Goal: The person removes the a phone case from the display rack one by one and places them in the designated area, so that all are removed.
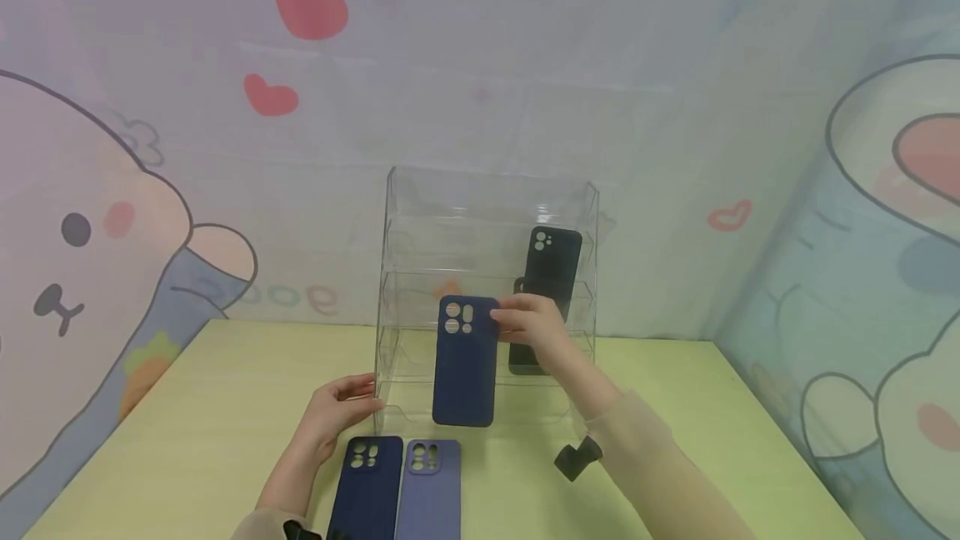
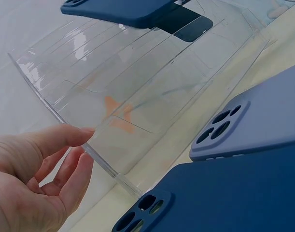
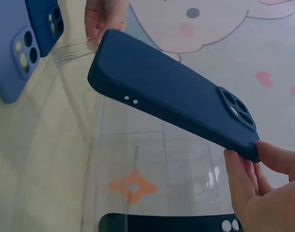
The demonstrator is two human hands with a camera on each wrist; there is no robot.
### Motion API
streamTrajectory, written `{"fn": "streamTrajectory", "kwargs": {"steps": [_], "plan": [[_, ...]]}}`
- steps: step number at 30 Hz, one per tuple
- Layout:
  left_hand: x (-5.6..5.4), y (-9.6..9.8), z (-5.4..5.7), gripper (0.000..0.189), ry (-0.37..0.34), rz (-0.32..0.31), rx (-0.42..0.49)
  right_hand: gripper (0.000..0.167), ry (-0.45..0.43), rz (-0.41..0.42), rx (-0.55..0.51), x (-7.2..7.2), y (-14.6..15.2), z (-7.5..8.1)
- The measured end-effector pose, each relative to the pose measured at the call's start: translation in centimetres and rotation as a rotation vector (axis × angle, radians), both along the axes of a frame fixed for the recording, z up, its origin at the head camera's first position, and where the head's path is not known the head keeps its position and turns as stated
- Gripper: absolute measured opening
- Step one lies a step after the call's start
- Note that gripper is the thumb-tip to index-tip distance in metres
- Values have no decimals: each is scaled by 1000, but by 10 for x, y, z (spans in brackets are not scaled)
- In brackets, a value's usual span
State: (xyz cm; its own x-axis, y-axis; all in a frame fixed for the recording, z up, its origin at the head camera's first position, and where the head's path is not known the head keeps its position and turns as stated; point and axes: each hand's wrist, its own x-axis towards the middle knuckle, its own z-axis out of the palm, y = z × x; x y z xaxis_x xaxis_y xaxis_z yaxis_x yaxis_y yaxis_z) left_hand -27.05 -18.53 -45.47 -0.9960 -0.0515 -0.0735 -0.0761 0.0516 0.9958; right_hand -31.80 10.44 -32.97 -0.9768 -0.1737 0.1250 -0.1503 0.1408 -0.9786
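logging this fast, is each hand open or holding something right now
Left hand: pinching the side edge of the clear rack.
Right hand: holding a dark blue phone case by one corner.

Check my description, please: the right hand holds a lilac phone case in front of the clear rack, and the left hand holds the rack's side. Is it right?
Not quite: the head view shows the right hand holding a dark blue phone case. The left hand does hold the clear rack.

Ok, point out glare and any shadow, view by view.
Head: glint high on the clear rack, faint shadow on the yellow table beside the right sleeve; left wrist: white streaks across the rack; right wrist: pale glints on the rack, below the held blue case.
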Motion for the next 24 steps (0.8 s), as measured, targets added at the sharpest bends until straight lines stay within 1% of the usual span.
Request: {"fn": "streamTrajectory", "kwargs": {"steps": [6,9,12,17,24], "plan": [[-1,0,0,56,6,-3,-3,31,-83,41,34,2,13,-18],[-1,0,0,56,6,-4,-6,32,-119,48,50,4,20,-29],[0,0,-1,56,8,-1,-6,35,-155,42,37,5,26,-39],[1,0,-1,55,4,2,-6,34,-180,64,15,8,33,-56],[3,0,1,55,6,0,-8,34,-199,117,-17,16,39,-74]]}}
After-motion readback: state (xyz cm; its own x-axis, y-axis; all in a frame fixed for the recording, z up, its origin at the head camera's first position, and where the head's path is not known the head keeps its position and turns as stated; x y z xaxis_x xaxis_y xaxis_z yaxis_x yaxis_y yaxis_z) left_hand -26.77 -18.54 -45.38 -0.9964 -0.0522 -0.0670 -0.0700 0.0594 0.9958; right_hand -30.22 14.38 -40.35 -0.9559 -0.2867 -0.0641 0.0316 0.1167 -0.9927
